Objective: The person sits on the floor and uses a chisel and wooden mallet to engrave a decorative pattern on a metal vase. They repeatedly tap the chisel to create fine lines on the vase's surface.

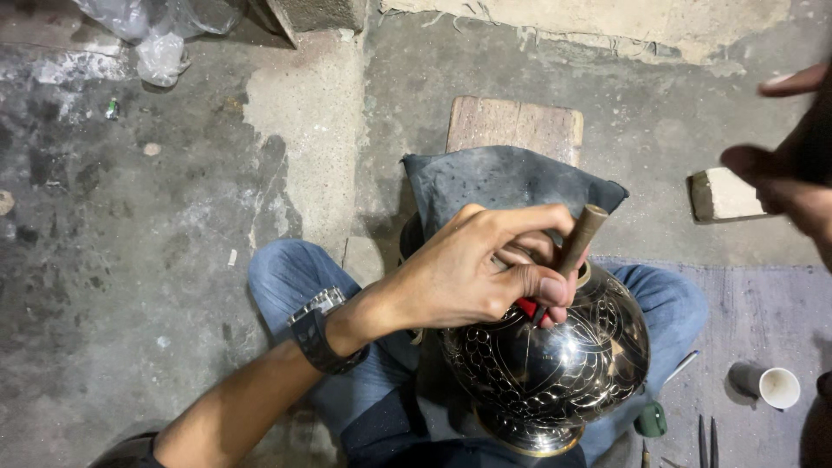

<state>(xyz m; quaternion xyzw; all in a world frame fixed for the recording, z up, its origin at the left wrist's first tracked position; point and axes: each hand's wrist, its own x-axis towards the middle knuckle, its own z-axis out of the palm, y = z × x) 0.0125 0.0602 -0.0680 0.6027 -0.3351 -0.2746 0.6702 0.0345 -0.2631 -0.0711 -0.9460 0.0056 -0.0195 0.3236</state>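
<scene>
A round black vase (555, 364) with fine golden engraved patterns lies across my lap, its foot toward me. My left hand (472, 269), with a watch on the wrist, is shut on a slim brown chisel (582, 234), whose tip meets the vase's shoulder beside a bit of red (527, 308). At the frame's right edge my right hand (784, 173) is raised and blurred, well apart from the vase. Whether it holds anything does not show.
Behind the vase a dark cloth (503, 178) drapes over a wooden block (516, 126). A pale stone block (724, 195) lies right. A white cup (780, 387), thin metal tools (706, 442) and a green item (650, 420) sit lower right. Plastic bags (160, 35) lie far left.
</scene>
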